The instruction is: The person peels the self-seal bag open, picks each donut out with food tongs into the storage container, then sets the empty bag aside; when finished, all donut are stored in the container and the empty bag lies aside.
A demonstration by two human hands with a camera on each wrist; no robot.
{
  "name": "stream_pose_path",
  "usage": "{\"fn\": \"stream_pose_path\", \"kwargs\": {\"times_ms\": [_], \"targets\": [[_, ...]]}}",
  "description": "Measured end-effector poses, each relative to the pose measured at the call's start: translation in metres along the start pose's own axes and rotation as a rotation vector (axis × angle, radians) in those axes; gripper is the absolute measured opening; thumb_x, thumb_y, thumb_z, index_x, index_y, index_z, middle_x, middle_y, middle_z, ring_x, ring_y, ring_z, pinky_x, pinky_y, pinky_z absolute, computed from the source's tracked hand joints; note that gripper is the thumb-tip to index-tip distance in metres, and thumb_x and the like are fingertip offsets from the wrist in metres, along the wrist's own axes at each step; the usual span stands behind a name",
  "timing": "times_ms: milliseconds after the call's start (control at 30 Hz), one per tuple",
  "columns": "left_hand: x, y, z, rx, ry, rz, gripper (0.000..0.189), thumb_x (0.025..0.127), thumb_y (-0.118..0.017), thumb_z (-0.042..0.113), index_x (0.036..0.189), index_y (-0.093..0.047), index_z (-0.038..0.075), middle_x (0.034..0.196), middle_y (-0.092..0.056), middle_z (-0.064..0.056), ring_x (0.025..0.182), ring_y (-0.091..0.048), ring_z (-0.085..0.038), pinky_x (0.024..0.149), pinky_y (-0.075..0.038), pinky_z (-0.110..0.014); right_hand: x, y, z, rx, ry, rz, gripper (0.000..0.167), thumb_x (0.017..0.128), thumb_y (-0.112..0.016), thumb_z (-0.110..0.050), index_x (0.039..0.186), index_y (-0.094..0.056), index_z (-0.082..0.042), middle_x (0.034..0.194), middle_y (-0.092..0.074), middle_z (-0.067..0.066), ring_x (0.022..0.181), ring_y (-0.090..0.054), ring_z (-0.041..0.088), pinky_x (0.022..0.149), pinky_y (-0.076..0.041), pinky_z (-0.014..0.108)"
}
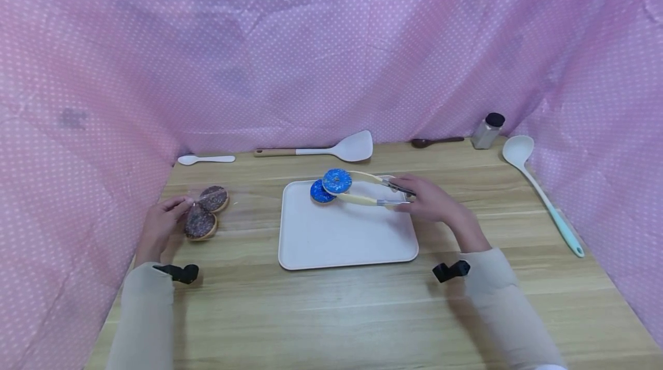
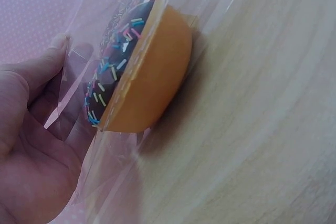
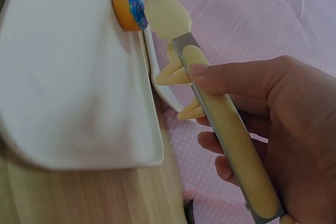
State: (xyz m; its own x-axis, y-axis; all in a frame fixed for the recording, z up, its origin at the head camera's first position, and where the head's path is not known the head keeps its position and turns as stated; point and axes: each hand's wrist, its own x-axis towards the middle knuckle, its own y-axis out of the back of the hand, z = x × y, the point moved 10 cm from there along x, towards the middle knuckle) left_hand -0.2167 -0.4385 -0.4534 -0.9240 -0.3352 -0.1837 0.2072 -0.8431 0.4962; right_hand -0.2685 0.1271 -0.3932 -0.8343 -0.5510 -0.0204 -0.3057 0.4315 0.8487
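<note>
On the left, my left hand [image 1: 163,221] pinches the edge of a clear plastic bag [image 2: 79,93]. Inside the bag are two chocolate donuts with sprinkles, a nearer donut [image 1: 201,225] and a farther donut [image 1: 213,199]. My right hand [image 1: 432,200] holds cream-tipped tongs [image 1: 357,199] over the white tray [image 1: 347,240]. Between the tong tips is a light blue frosted donut [image 1: 337,180], raised above the tray. A darker blue donut [image 1: 320,193] lies on the tray at its far left, partly covered by the raised one in the head view.
Along the back lie a small white spoon [image 1: 207,159], a white spatula [image 1: 352,147] and a dark brown spoon [image 1: 437,141]. A black-capped jar [image 1: 487,133] stands at the back right, beside a ladle [image 1: 544,194]. Pink dotted cloth [image 1: 331,59] hangs around the table.
</note>
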Motion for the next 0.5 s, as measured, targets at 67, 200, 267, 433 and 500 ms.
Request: {"fn": "stream_pose_path", "kwargs": {"times_ms": [67,200,267,433,500], "targets": [[-0.001,0.0,-0.002,0.008,0.011,-0.006,0.05,0.091,-0.058,0.048,0.121,-0.06,0.008,0.091,-0.053,0.029,0.087,-0.052,0.01,0.075,-0.046,-0.008,-0.005,-0.001,0.007,-0.004,-0.018,-0.003,0.064,0.083,-0.073,-0.026,0.139,-0.049,-0.007,0.132,-0.055,0.016,0.121,-0.052,0.034,0.102,-0.041,0.052],[-0.002,0.0,-0.002,0.016,0.008,-0.007,0.05,0.091,-0.058,0.048,0.121,-0.06,0.008,0.09,-0.053,0.029,0.087,-0.052,0.01,0.076,-0.046,-0.008,-0.013,-0.003,0.021,-0.01,-0.056,-0.012,0.063,0.084,-0.073,-0.028,0.139,-0.049,-0.009,0.134,-0.053,0.017,0.123,-0.049,0.036,0.103,-0.039,0.054],[-0.002,0.0,-0.002,0.015,0.007,-0.004,0.049,0.091,-0.059,0.048,0.121,-0.06,0.009,0.089,-0.054,0.03,0.086,-0.052,0.011,0.075,-0.045,-0.008,-0.016,-0.004,0.026,-0.005,-0.062,-0.009,0.063,0.084,-0.073,-0.028,0.139,-0.049,-0.009,0.135,-0.053,0.017,0.125,-0.048,0.037,0.104,-0.038,0.055],[-0.002,-0.001,-0.002,0.032,0.015,0.0,0.055,0.09,-0.059,0.05,0.124,-0.059,0.007,0.09,-0.053,0.03,0.087,-0.051,0.01,0.075,-0.045,-0.008,-0.021,-0.002,0.03,0.006,-0.046,0.016,0.061,0.083,-0.074,-0.023,0.138,-0.05,-0.009,0.134,-0.054,0.017,0.125,-0.049,0.037,0.104,-0.038,0.055],[-0.003,-0.001,-0.002,0.039,0.015,0.002,0.056,0.09,-0.058,0.05,0.124,-0.059,0.006,0.09,-0.053,0.029,0.088,-0.051,0.009,0.076,-0.044,-0.009,-0.022,-0.002,0.032,0.002,-0.041,0.025,0.061,0.083,-0.075,-0.022,0.137,-0.051,-0.009,0.132,-0.055,0.017,0.123,-0.05,0.037,0.103,-0.039,0.055]]}}
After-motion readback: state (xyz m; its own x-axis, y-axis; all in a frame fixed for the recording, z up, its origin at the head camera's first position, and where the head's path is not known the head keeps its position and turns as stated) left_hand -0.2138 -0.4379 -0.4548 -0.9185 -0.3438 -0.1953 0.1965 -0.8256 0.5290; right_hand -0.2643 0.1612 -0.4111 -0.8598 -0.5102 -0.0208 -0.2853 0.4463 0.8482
